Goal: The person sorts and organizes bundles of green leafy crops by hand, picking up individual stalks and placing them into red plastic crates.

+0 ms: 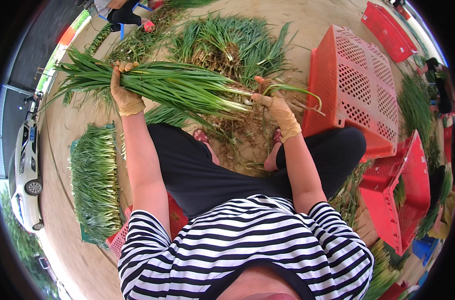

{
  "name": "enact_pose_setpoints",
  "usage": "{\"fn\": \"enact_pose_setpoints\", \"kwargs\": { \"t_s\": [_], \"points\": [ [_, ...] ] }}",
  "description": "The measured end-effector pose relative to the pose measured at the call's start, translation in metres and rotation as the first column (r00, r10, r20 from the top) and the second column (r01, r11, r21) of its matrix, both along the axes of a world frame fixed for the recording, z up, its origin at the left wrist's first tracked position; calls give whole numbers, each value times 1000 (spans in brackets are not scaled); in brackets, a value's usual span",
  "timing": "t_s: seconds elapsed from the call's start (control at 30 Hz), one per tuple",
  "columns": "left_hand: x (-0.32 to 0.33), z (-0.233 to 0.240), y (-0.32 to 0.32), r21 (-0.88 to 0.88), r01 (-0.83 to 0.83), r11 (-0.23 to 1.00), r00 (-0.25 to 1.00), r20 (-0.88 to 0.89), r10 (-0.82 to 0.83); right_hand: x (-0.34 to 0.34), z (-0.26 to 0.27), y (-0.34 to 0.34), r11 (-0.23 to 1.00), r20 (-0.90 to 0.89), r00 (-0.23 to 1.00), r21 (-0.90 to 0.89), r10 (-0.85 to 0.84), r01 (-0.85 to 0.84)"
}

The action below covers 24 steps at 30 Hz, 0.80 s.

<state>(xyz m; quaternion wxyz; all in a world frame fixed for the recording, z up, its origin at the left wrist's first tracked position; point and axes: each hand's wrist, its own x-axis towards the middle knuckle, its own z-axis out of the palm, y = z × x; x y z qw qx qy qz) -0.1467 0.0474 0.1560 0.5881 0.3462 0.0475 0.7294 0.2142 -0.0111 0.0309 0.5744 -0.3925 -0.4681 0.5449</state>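
My left hand (125, 90), in a tan glove, grips a thick bundle of long green allium stalks (175, 82), perhaps garlic chives, around the leafy part. The bundle lies across the air above my knees, its leaf tips to the left and its pale stem bases to the right. By those bases is my right hand (275, 103), gloved alike and closed on a tuft of dry brown roots with a bent green stalk (304, 91). Some fingers of both hands are hidden. Beyond the bundle, a heap of similar stalks (246, 37) with soil-brown roots rests on the ground.
An upturned red plastic crate (366, 78) stands by my right knee, and another red crate (415, 195) lies tipped behind it. At left, trimmed stalks fill a green tray (85, 236). Root litter (242, 138) covers the ground between my feet. Other people work farther off.
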Motion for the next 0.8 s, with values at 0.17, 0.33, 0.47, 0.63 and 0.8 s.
{"fn": "enact_pose_setpoints", "kwargs": {
  "t_s": [0.17,0.33,0.47,0.63,0.8],
  "points": [
    [0,3,-2,28,92,995,993,69,-94,4,-31,25,894,539,716,-208,443,-397],
    [8,1,-3,9,85,996,996,-1,-85,21,-63,20,937,355,901,149,249,-317],
    [23,-1,-3,3,125,992,986,-110,-124,45,-70,8,978,262,948,47,183,-201],
    [2,3,-6,43,101,994,994,28,-102,84,-67,-16,940,-537,825,-341,-177,-21],
    [-8,7,-5,69,33,997,999,25,-35,100,-50,0,981,-911,374,192,174,12]
  ]
}}
